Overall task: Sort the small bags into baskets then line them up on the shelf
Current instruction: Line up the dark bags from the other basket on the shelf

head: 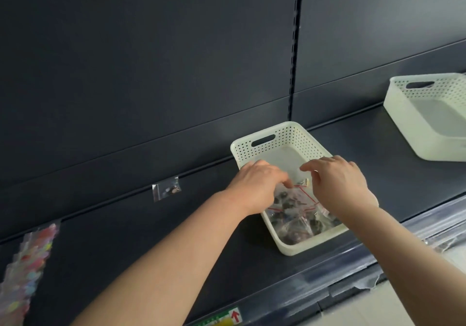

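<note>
A white perforated basket (267, 139) stands on the dark shelf (176, 237), holding several small clear zip bags (295, 212) with red seal lines and dark contents. Both my hands reach into it. My left hand (257, 187) has its fingertips down on the top bag at its left edge. My right hand (340, 181) hovers over the bag's right side, fingers loosely curled, thumb near the bag's top edge. I cannot tell whether either hand pinches the bag. One small clear bag (166, 188) leans against the shelf's back panel to the left.
A second white basket (403, 113) stands further right on the same shelf, nothing visible inside. A stack of clear bags with colourful contents (27, 265) lies at the far left. The shelf's front rail (327, 282) carries a label strip with a red arrow.
</note>
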The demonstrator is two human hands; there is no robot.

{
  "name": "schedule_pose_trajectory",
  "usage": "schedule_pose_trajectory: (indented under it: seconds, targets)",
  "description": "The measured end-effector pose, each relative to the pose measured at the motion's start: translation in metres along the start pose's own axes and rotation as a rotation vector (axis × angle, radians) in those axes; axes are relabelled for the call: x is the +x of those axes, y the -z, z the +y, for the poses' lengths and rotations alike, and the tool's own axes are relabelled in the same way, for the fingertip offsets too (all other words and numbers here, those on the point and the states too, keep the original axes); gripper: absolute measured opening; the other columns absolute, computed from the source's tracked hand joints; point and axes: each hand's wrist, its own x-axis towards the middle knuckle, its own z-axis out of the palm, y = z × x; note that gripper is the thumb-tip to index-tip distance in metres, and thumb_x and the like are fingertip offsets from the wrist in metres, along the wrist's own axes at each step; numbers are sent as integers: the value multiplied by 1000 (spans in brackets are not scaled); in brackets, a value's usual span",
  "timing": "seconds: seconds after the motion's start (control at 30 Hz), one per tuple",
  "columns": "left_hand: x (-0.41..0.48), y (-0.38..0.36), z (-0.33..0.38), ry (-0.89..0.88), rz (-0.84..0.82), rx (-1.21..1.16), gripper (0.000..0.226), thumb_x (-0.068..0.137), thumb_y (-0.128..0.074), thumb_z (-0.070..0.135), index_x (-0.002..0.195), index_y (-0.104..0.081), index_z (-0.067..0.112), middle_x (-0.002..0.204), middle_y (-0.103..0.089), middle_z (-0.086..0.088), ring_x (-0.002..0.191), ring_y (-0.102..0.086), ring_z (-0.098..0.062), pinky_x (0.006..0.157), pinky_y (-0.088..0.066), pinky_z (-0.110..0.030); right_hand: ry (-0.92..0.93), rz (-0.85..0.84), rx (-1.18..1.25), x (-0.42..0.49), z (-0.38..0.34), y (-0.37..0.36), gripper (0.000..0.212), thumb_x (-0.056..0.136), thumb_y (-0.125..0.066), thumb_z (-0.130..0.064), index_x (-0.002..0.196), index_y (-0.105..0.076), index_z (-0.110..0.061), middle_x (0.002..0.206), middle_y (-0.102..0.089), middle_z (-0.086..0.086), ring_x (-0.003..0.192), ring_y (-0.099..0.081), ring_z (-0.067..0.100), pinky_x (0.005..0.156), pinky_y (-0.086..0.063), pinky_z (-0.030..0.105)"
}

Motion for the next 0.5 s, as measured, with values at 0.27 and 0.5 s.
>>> schedule_pose_trajectory:
  seconds: [0.27, 0.5]
  targets:
    - [3, 0, 0, 199, 111, -148, 12, 99, -54, 20, 105, -62, 26, 114, -62, 8, 107, -55, -16, 80, -40, -28, 7, 2, 109, 6, -10, 2, 36, 97, -40, -15, 118, -64, -32, 114, -67, -11, 111, -56, 18, 85, -43, 33]
    - [-46, 11, -34, 387, 635, -592, 9, 92, -64, 14, 91, -64, 23, 89, -70, 11, 85, -65, -8, 78, -54, -31, 125, 40, 550, 12, -68, 22, 30, 99, -46, -29, 125, -58, -24, 106, -69, -10, 71, -57, 2, 74, -46, 27]
